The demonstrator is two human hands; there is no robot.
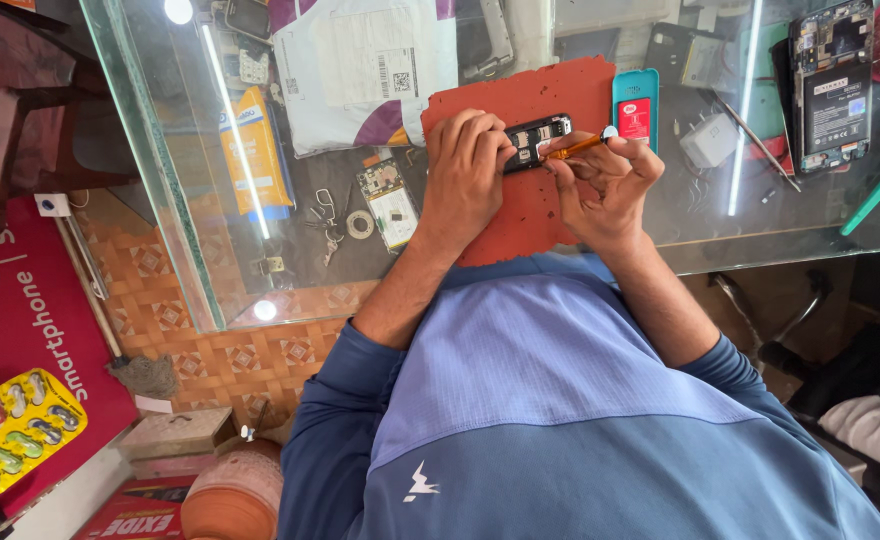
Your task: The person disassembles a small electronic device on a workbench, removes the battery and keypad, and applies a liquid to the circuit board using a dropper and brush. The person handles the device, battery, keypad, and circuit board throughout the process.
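the small black phone (537,140), opened at its back, is lying on a red mat (520,215) on the glass table (160,180), near the mat's far edge. the left hand (465,175) is lying over the phone's near end, fingers curled down and closing on its body to pin it flat. the right hand (605,185) is pinching an orange-handled screwdriver (580,147) between thumb and fingers, its tip pointing into the open back of the phone. to do this well, i judge that the left hand is best pressing straight down so the phone is not sliding on the mat, while the right is keeping the tool square to the screw and turning with light force, since a tilted tip could slip off and scratch the board. just beside the mat a teal phone cover (636,105) is lying, and further right an opened smartphone (832,85) is showing its insides. to the left a small circuit board (388,203), some keys (325,225) and a white parcel bag (360,70) are resting on the glass.
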